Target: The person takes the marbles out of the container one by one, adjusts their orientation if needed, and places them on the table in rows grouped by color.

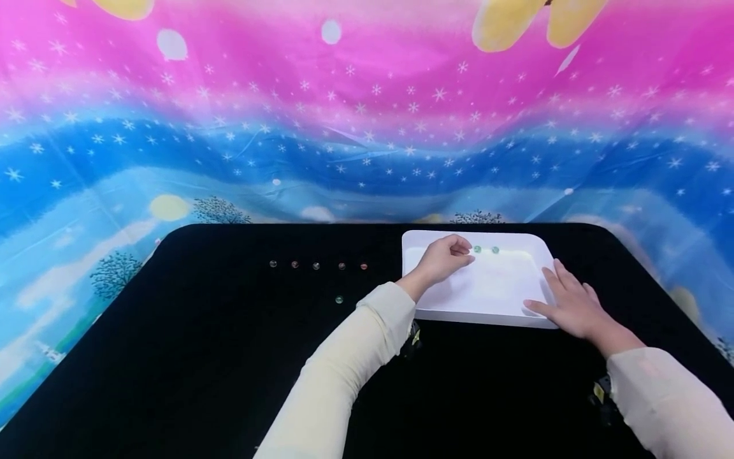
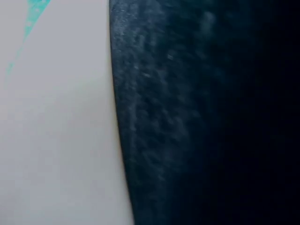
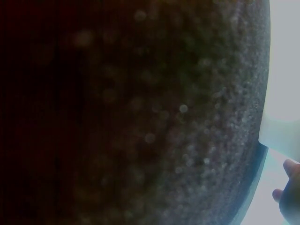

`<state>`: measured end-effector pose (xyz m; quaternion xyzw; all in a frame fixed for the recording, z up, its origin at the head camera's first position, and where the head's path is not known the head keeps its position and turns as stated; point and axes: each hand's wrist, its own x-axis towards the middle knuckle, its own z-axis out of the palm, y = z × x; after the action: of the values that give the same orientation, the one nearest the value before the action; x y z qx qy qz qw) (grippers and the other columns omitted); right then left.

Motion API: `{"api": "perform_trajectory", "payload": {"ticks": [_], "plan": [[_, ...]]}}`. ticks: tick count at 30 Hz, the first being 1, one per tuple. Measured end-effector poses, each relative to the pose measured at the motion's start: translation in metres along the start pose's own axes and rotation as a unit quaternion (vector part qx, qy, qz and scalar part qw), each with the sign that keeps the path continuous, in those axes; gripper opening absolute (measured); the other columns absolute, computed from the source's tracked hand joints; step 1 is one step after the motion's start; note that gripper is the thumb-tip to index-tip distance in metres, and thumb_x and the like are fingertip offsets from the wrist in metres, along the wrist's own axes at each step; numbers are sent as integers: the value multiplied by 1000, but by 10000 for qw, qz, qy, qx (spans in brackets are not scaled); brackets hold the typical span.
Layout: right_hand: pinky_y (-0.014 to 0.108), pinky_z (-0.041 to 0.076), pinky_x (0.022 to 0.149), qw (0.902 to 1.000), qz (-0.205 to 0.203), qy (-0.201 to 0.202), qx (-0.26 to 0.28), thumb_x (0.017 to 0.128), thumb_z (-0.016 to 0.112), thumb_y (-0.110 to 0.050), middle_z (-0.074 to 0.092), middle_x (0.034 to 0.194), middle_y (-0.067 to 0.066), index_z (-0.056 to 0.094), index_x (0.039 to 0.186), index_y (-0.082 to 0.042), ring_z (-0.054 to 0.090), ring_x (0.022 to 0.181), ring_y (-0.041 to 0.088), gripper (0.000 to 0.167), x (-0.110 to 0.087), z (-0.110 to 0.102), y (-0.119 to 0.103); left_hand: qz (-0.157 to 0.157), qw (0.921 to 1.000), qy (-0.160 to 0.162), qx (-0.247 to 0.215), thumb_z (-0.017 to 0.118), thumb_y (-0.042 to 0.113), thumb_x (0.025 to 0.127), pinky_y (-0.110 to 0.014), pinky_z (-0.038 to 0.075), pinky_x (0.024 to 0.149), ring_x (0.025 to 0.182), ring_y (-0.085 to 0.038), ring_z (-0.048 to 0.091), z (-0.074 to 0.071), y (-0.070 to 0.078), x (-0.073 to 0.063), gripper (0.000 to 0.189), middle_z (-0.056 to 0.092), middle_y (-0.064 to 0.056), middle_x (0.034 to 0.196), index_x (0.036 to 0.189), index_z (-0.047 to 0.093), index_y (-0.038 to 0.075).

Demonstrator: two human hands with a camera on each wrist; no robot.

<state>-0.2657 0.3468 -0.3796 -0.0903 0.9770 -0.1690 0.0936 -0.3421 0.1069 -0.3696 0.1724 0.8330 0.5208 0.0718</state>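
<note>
In the head view my left hand (image 1: 440, 260) reaches over a white tray (image 1: 482, 313). Its thumb and forefinger are slightly apart, their tips close beside a small green glass bead (image 1: 477, 249); I see nothing between them. Just right of it lies a second green bead (image 1: 496, 250) in the tray. My right hand (image 1: 576, 306) rests on the tray's right rim with fingers spread, the thumb reaching over the near right corner. A few of its fingertips (image 3: 291, 168) show at the right wrist view's lower edge. The left wrist view shows no hand.
Left of the tray, a row of several small reddish and clear beads (image 1: 316, 266) lies on the black tabletop (image 1: 201, 357). One green bead (image 1: 339, 299) sits nearer, below the row. A colourful printed curtain (image 1: 367, 127) hangs behind the table.
</note>
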Motion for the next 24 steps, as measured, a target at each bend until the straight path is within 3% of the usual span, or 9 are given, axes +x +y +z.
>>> {"api": "perform_trajectory", "payload": {"ticks": [8, 24], "plan": [[65, -3, 86, 10000, -36, 8, 8, 82, 41, -57, -16, 135, 29, 2, 133, 10, -7, 121, 46, 92, -1, -1, -1, -195, 9992, 218, 280, 63, 18, 79, -15, 42, 66, 80, -3, 51, 5, 4, 11, 22, 55, 9, 85, 99, 58, 10], [65, -2, 86, 10000, -44, 27, -63, 82, 40, -57, -16, 135, 28, 2, 133, 10, -5, 121, 46, 92, -1, 1, -1, -633, 9967, 510, -35, 63, 17, 79, -19, 43, 65, 78, -6, 51, 12, -1, 26, 26, 55, 8, 83, 103, 59, 10]]}}
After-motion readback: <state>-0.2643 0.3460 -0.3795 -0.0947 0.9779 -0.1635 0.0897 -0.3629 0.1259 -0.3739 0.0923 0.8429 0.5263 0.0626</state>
